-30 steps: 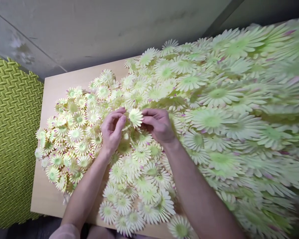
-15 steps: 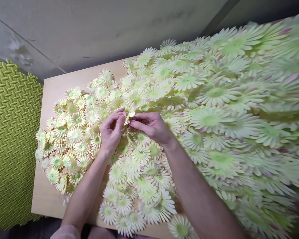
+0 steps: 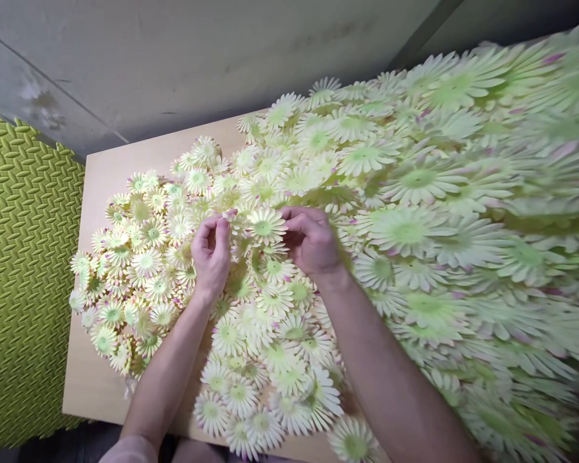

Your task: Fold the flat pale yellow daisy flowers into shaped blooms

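Observation:
My left hand [image 3: 212, 251] is closed in a pinch above the flower pile, with a small pale artificial flower [image 3: 228, 215] at the thumb and forefinger, mostly hidden. To its right, an artificial flower head [image 3: 264, 226] with a green centre and cream petals faces up between the hands. My right hand [image 3: 313, 241] has its fingers curled at the right edge of that flower head, touching its petals; its fingertips are partly hidden. Beneath both hands are many loose flower heads [image 3: 275, 299], some with pink petal tips.
Stacked smaller flower heads [image 3: 145, 262] cover the left of the wooden table [image 3: 94, 386]. A large heap of flower heads [image 3: 419, 183] fills the right side. A green textured foam mat [image 3: 26, 276] stands at the left, and a grey wall [image 3: 197, 58] runs behind.
My hands were together, pinching one small folded flower. They have since moved apart, my right hand shifting right and curling its fingers, and an open flower head now shows between them.

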The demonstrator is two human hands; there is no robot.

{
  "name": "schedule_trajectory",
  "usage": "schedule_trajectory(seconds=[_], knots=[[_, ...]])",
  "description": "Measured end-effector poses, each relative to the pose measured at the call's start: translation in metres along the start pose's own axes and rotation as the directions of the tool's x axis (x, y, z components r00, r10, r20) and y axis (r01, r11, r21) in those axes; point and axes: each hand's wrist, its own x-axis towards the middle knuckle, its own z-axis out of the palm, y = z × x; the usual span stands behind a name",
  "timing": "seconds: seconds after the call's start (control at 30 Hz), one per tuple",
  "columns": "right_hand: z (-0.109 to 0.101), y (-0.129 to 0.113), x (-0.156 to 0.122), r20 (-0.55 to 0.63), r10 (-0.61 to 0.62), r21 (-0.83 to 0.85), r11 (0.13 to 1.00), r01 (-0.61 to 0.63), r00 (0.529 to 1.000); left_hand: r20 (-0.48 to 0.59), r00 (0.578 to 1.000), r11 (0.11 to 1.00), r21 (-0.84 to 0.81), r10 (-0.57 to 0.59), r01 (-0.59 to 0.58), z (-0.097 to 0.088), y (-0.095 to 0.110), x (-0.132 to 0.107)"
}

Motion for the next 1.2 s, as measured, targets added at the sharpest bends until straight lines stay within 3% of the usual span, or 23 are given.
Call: schedule_trajectory(seconds=[0.13,0.3,0.47,0.67,0.93,1.2], knots=[[-0.002,0.002,0.003,-0.049,0.006,0.028,1.000,-0.005,0.999,-0.018,1.000,1.000,-0.026,0.015,-0.015,-0.001,-0.003,0.001],[-0.009,0.007,0.008,-0.186,-0.127,0.083,0.986,0.144,0.974,-0.115,0.993,0.990,-0.137,0.020,-0.036,-0.004,-0.008,0.006],[-0.006,0.007,0.003,0.057,-0.145,-0.156,0.976,0.153,0.988,0.002,0.991,0.980,-0.147,0.137,-0.136,-0.004,-0.006,0.005],[0.000,0.004,-0.003,0.248,-0.123,-0.251,0.950,0.187,0.961,0.172,0.968,0.972,0.115,0.183,-0.205,-0.002,0.003,0.003],[0.004,-0.001,-0.003,0.280,-0.102,-0.336,0.921,0.197,0.954,0.117,0.977,0.981,0.056,0.179,-0.187,-0.002,-0.002,0.005],[0.004,0.000,-0.003,0.235,-0.081,-0.332,0.930,0.158,0.969,0.067,0.990,0.989,0.071,0.123,-0.127,-0.003,-0.001,0.004]])
